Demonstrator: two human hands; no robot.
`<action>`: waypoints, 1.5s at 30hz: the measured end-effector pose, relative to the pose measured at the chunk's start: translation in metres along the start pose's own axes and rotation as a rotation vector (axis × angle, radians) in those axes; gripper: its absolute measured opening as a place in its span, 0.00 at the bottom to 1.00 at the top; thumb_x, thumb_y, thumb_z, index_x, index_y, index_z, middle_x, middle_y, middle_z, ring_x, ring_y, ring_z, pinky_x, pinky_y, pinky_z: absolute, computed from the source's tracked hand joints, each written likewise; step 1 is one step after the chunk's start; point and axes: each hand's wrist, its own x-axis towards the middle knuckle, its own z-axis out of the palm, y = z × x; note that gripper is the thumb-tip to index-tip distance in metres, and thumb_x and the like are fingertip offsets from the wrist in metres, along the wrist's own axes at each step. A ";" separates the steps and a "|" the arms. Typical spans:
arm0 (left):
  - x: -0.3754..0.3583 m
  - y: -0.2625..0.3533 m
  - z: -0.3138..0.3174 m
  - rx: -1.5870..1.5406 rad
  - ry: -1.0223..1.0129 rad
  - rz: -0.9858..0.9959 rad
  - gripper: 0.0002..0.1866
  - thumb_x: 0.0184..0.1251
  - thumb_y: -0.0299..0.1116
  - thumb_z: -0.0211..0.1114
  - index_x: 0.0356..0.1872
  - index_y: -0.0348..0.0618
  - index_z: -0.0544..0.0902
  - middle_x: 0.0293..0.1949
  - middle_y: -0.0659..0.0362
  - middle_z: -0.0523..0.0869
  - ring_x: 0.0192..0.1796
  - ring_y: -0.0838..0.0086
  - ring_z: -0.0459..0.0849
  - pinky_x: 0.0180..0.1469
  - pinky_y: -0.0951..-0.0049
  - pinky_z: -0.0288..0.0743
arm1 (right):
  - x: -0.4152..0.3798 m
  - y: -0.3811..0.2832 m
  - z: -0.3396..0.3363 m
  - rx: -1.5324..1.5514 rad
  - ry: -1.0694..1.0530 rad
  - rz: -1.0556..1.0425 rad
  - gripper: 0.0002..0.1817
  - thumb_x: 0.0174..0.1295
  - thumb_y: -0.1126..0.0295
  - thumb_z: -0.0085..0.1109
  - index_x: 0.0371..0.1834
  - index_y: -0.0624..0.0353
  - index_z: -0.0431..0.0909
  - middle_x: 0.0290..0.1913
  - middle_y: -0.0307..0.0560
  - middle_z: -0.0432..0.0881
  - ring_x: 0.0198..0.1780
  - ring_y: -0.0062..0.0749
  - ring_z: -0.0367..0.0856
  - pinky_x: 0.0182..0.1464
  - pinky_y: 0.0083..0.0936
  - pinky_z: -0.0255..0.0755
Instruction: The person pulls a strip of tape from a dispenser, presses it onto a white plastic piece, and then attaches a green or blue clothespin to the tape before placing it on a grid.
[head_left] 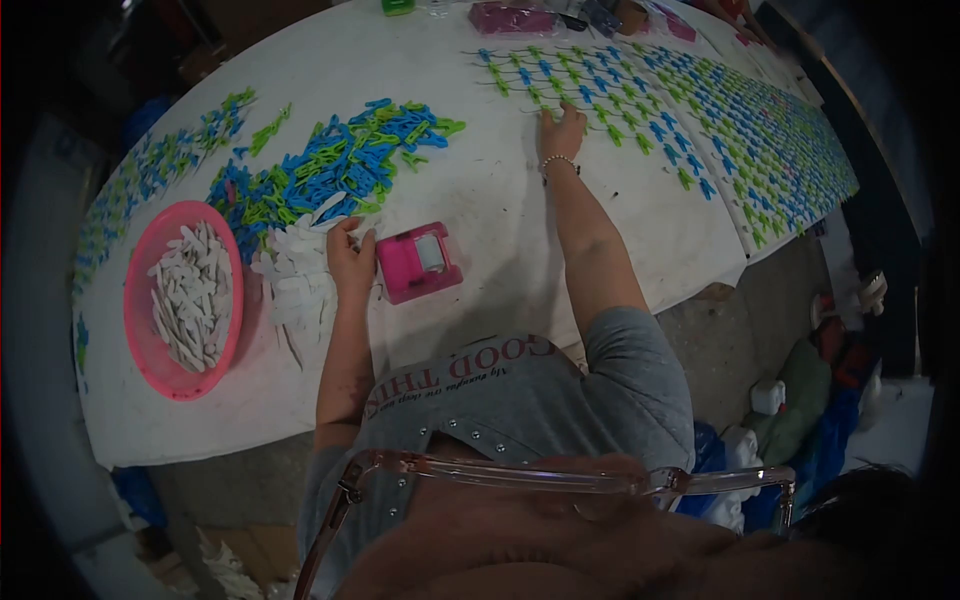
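My left hand (351, 258) is at the right edge of a heap of flat white strips (300, 250), fingers bent and thumb apart; nothing shows clearly between them. Close to its right side sits a pink tape dispenser (405, 270) with a pale roll (430, 252). My right hand (563, 135), with a beaded bracelet at the wrist, reaches to the near left edge of rows of blue and green clothespins (590, 90). Its fingers are closed together there, and what they hold is too small to make out. Thin dark lines stick out from the left ends of these rows.
A pink basin (236, 330) full of white strips stands at the left. Behind the left hand lies a loose pile of blue and green clothespins (345, 155), with more (160, 160) farther left. A denser spread of clothespins (770, 140) covers the right side. Pink packages (515, 20) lie at the back.
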 end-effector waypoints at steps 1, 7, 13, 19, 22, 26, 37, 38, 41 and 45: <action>0.001 -0.003 -0.001 -0.003 -0.024 0.018 0.15 0.55 0.31 0.67 0.44 0.42 0.78 0.41 0.58 0.78 0.35 0.72 0.71 0.37 0.74 0.70 | -0.005 -0.006 -0.004 0.019 -0.029 -0.018 0.19 0.57 0.61 0.63 0.50 0.53 0.75 0.52 0.53 0.72 0.46 0.48 0.78 0.45 0.39 0.75; 0.002 -0.017 0.006 -0.047 -0.022 0.016 0.16 0.57 0.31 0.66 0.47 0.40 0.78 0.43 0.58 0.78 0.36 0.73 0.72 0.41 0.74 0.70 | -0.017 -0.148 -0.019 0.062 -0.371 -0.764 0.15 0.59 0.60 0.58 0.48 0.49 0.76 0.44 0.46 0.77 0.40 0.41 0.80 0.39 0.35 0.77; 0.004 -0.026 0.006 -0.029 -0.062 0.012 0.16 0.59 0.30 0.64 0.48 0.39 0.77 0.43 0.58 0.77 0.36 0.74 0.73 0.42 0.74 0.71 | -0.049 -0.331 -0.035 0.267 -0.452 -1.456 0.16 0.61 0.67 0.50 0.53 0.46 0.71 0.50 0.49 0.73 0.47 0.45 0.79 0.39 0.41 0.77; 0.003 -0.025 0.007 -0.039 0.019 -0.065 0.18 0.59 0.31 0.64 0.49 0.37 0.76 0.40 0.56 0.79 0.36 0.73 0.75 0.42 0.73 0.71 | -0.082 -0.396 -0.074 0.319 -0.438 -1.687 0.19 0.61 0.69 0.51 0.56 0.48 0.68 0.52 0.50 0.72 0.45 0.46 0.80 0.38 0.41 0.78; 0.004 -0.034 0.009 -0.050 0.044 -0.055 0.18 0.58 0.31 0.63 0.50 0.36 0.75 0.41 0.55 0.79 0.36 0.72 0.75 0.41 0.72 0.72 | -0.083 -0.397 -0.092 0.227 -0.483 -1.705 0.21 0.63 0.71 0.48 0.60 0.48 0.67 0.55 0.50 0.71 0.50 0.46 0.78 0.43 0.38 0.78; 0.001 -0.014 0.002 0.058 -0.004 -0.035 0.19 0.57 0.29 0.63 0.50 0.35 0.74 0.42 0.52 0.78 0.37 0.69 0.76 0.43 0.71 0.72 | -0.084 -0.386 -0.093 0.330 -0.390 -1.617 0.15 0.58 0.71 0.55 0.49 0.48 0.71 0.47 0.47 0.74 0.41 0.42 0.82 0.34 0.37 0.78; 0.008 -0.011 -0.009 -0.202 0.073 -0.026 0.16 0.58 0.28 0.64 0.47 0.38 0.76 0.40 0.59 0.76 0.37 0.76 0.73 0.44 0.76 0.71 | -0.101 -0.243 -0.090 0.559 -0.337 -1.041 0.13 0.55 0.71 0.61 0.45 0.51 0.77 0.38 0.42 0.77 0.34 0.35 0.81 0.31 0.30 0.76; 0.010 -0.007 -0.014 -0.195 0.088 -0.038 0.16 0.58 0.28 0.64 0.47 0.38 0.76 0.40 0.59 0.76 0.37 0.76 0.73 0.44 0.76 0.71 | -0.104 -0.220 -0.085 0.578 -0.297 -0.954 0.14 0.55 0.72 0.61 0.45 0.52 0.77 0.38 0.43 0.77 0.32 0.34 0.80 0.30 0.28 0.75; 0.018 0.015 -0.038 -0.728 0.111 -0.232 0.12 0.63 0.29 0.63 0.47 0.40 0.76 0.37 0.63 0.76 0.35 0.81 0.73 0.40 0.81 0.70 | -0.119 -0.152 -0.079 0.602 -0.429 -0.520 0.13 0.56 0.72 0.60 0.46 0.56 0.76 0.38 0.46 0.77 0.29 0.31 0.79 0.31 0.27 0.74; 0.034 0.020 -0.069 -1.217 0.230 -0.399 0.09 0.65 0.29 0.62 0.44 0.42 0.76 0.33 0.62 0.78 0.31 0.82 0.73 0.33 0.83 0.68 | -0.140 -0.087 -0.065 0.639 -0.468 -0.189 0.13 0.58 0.73 0.59 0.46 0.59 0.76 0.33 0.41 0.77 0.26 0.22 0.73 0.30 0.20 0.69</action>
